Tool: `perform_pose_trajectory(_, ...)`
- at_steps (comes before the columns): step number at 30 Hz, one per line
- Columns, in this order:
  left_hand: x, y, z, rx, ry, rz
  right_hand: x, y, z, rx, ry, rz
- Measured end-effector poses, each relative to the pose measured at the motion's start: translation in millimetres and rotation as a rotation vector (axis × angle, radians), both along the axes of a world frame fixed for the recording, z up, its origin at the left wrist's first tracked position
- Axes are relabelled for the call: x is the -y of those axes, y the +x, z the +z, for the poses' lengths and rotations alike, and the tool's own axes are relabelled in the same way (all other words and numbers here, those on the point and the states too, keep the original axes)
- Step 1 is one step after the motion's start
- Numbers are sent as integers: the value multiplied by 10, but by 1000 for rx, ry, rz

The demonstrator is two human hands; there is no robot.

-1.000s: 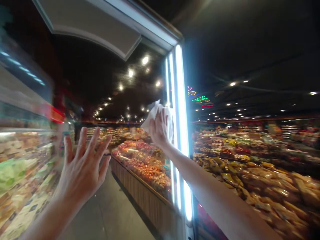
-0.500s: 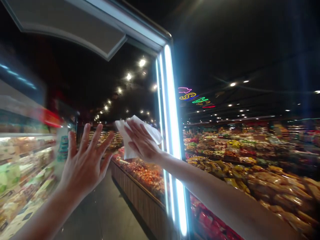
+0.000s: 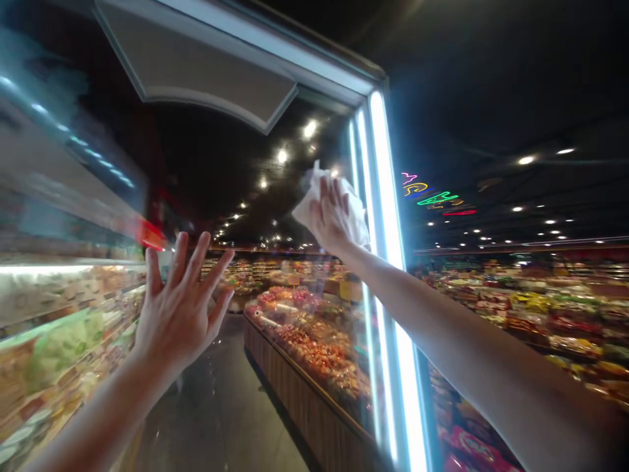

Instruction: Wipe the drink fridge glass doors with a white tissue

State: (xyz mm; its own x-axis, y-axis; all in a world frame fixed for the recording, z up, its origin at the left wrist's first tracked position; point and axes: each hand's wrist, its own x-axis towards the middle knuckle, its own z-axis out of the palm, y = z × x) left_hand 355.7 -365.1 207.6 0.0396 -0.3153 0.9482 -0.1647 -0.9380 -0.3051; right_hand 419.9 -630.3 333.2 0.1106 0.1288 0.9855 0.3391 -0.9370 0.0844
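White cloth (image 3: 356, 213) has risen, corner up, slanting down-right.

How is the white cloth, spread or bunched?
Spread: the white cloth shows on both sides of the right hand; hidden folds, cannot tell.

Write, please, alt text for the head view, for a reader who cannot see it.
A person's right hand holds a white cloth up against what looks like a glass panel, beside glowing vertical light strips. The left hand is raised, open, with fingers spread. Behind are a display of orange goods and blurred store shelves.
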Motion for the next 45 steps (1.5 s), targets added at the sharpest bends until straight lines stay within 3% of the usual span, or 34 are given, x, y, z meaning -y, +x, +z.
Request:
perform_pose_trajectory(2,-131,-44,20,-13,-13,18,-164,-11,31,6,93,20)
perform_pose_trajectory(3,-193,-61,21,-18,-18,24,-284,-31,-6,18,9,48)
perform_pose_trajectory(6,-375,-98,2,-20,-32,15,-659,-136,-175,38,-457,132)
perform_pose_trajectory(8,-507,-129,-16,-23,-54,-6,-820,-195,-178,22,-571,137)
perform_pose_trajectory(9,-579,-151,-22,-28,-68,-16,-876,-210,-131,10,-502,122)
perform_pose_trajectory(12,-815,-243,-29,-67,-107,-12,-1072,-222,60,-18,-81,45)
perform_pose_trajectory(13,-898,-276,-28,-76,-116,-3,-1175,-229,93,-12,-29,38)
perform_pose_trajectory(14,-981,-307,-28,-79,-122,8,-1298,-241,101,2,-72,49)
perform_pose_trajectory(17,-1231,-378,-44,-69,-131,42,-1690,-311,81,56,-485,120)
perform_pose_trajectory(18,-1313,-394,-58,-61,-128,50,-1797,-335,101,61,-557,128)
perform_pose_trajectory(20,-1476,-416,-97,-50,-118,66,-1960,-374,208,44,-462,112)
perform_pose_trajectory(23,-1719,-436,-169,-21,-102,72,-2184,-414,358,16,-126,92)
perform_pose_trajectory(25,-1878,-448,-208,-8,-101,72,-2396,-448,323,27,-187,114)
perform_pose_trajectory(29,-2160,-486,-243,22,-106,63,-2877,-516,168,107,-667,171)
perform_pose_trajectory(31,-2267,-513,-254,13,-107,59,-3071,-539,201,113,-602,169)
perform_pose_trajectory(33,-2352,-539,-281,0,-113,50,-3244,-579,219,87,-356,151)
perform_pose_trajectory(35,-2421,-560,-341,-2,-122,44,-3399,-647,101,74,-250,137)
perform_pose_trajectory(39,-2532,-584,-556,10,-136,53,-3432,-733,-337,140,-673,157)
perform_pose_trajectory(40,-2551,-591,-619,7,-140,56,-3346,-715,-382,151,-697,154)
perform_pose_trajectory(41,-2565,-601,-680,0,-143,56,-3230,-683,-392,149,-635,142)
perform_pose_trajectory(43,-2573,-625,-792,-29,-151,55,-2977,-594,-388,114,-330,91)
perform_pose_trajectory(45,-2561,-650,-894,-69,-171,46,-2801,-530,-541,75,-60,40)
